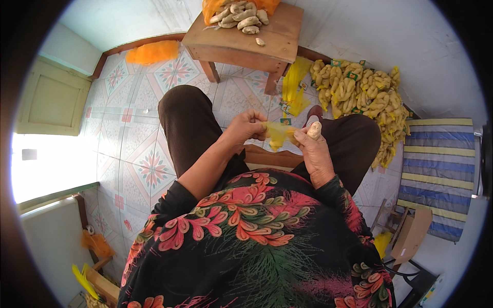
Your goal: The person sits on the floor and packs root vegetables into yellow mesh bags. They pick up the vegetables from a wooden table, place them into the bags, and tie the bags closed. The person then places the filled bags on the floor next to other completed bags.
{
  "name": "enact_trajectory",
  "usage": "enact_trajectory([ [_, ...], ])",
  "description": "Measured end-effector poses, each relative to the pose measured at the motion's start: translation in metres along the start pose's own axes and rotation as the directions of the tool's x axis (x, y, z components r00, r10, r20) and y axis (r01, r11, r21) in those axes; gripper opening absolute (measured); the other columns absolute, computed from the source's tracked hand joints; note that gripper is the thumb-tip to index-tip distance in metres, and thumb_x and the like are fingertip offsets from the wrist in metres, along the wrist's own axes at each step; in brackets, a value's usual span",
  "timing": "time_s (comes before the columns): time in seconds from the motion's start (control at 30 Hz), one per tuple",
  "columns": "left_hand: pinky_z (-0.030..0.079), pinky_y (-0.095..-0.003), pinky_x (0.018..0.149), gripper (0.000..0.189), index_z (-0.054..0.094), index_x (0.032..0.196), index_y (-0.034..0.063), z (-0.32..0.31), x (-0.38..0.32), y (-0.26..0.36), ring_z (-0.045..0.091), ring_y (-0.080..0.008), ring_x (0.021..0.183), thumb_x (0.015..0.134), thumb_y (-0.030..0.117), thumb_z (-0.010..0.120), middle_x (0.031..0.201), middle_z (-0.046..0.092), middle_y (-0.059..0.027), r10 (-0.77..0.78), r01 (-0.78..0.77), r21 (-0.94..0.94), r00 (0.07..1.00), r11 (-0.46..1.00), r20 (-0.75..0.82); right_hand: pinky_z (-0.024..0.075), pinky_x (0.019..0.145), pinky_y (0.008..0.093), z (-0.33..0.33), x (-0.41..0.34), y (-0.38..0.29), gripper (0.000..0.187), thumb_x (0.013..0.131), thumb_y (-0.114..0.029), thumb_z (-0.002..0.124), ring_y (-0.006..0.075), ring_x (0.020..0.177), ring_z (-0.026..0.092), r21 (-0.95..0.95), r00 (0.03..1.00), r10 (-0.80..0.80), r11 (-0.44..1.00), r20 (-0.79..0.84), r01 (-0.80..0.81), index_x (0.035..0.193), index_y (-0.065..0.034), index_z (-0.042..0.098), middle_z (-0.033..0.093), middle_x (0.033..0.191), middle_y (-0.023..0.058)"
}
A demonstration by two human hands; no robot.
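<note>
In front of my lap, a yellow mesh net bag (278,133) is stretched between my two hands. My left hand (244,126) pinches one end of it between thumb and fingers. The fingers of my right hand (316,158) are closed around a pale tan tuber (315,131), whose rounded end sticks up past the thumb. That hand also meets the other end of the mesh. Whether the tuber's lower part is inside the net is hidden by the fingers.
Loose tubers (244,16) spill from an orange mesh sack (271,4) on a wooden table (238,42). Yellow net bags (295,82) lie beside its leg. Filled, tagged nets (358,88) are heaped along the right wall. An orange mesh sack (152,52) rests on the tiled floor (134,142).
</note>
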State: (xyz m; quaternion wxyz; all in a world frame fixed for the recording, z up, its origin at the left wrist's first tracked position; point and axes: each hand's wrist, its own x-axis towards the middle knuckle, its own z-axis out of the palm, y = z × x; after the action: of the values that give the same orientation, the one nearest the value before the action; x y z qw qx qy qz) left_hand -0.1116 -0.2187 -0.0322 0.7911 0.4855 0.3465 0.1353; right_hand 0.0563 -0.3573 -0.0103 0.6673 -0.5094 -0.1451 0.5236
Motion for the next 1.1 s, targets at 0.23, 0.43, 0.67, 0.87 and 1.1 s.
enact_trajectory([
  [0.23,0.055,-0.0336,0.071,0.010,0.054,0.089,0.0011,0.016,0.007,-0.008,0.063,-0.0208,0.075,0.083,0.000,0.046,0.087,0.061,-0.0101,-0.085,0.144,-0.419,0.984,0.896,0.156,0.0495,0.069,0.0253,0.009,0.005,0.001,0.012,0.084,-0.010,0.067,0.0109,0.076,0.059,0.081,0.998,0.024,0.997,-0.050,-0.020,0.088,-0.0073,0.057,0.059,0.083,0.0017],
  [0.43,0.055,-0.0342,0.070,0.012,0.052,0.092,0.0007,0.009,0.017,-0.011,0.062,-0.0219,0.069,0.084,0.000,0.045,0.087,0.060,-0.0105,-0.088,0.085,-0.071,0.995,0.994,-0.046,0.0482,0.064,0.0250,0.005,0.010,0.005,0.010,0.085,-0.010,0.067,0.0107,0.070,0.059,-0.109,0.988,-0.122,0.988,-0.094,0.111,0.088,-0.0078,0.057,0.059,0.080,0.0012],
  [0.67,0.055,-0.0343,0.068,0.012,0.052,0.096,0.0012,0.016,0.015,-0.012,0.060,-0.0204,0.063,0.085,0.001,0.045,0.087,0.059,-0.0106,-0.077,0.091,-0.303,0.995,0.949,0.058,0.0496,0.065,0.0242,-0.002,0.017,0.005,0.009,0.085,-0.009,0.065,0.0109,0.067,0.060,-0.160,0.977,-0.131,0.982,-0.165,0.105,0.086,-0.0053,0.057,0.061,0.077,0.0019],
  [0.87,0.052,-0.0329,0.059,0.012,0.051,0.096,0.0032,0.010,0.026,-0.015,0.054,-0.0191,0.055,0.087,0.002,0.042,0.086,0.057,-0.0091,-0.182,0.062,-0.801,0.981,0.596,-0.060,0.0526,0.068,0.0273,0.011,0.009,0.013,0.011,0.087,-0.010,0.063,0.0148,0.073,0.064,-0.076,1.000,0.031,0.997,-0.003,-0.031,0.090,-0.0042,0.055,0.063,0.083,0.0073],
  [1.1,0.026,-0.0227,0.040,0.019,0.052,0.100,0.0055,0.005,0.017,-0.009,0.033,-0.0083,0.045,0.089,0.021,0.054,0.065,0.045,0.0013,-0.107,0.158,-0.425,0.984,0.891,0.141,0.0536,0.068,0.0278,0.009,0.016,0.012,0.011,0.087,-0.011,0.064,0.0143,0.071,0.063,-0.076,0.997,0.023,0.997,-0.072,-0.029,0.089,-0.0048,0.055,0.062,0.082,0.0058],
])
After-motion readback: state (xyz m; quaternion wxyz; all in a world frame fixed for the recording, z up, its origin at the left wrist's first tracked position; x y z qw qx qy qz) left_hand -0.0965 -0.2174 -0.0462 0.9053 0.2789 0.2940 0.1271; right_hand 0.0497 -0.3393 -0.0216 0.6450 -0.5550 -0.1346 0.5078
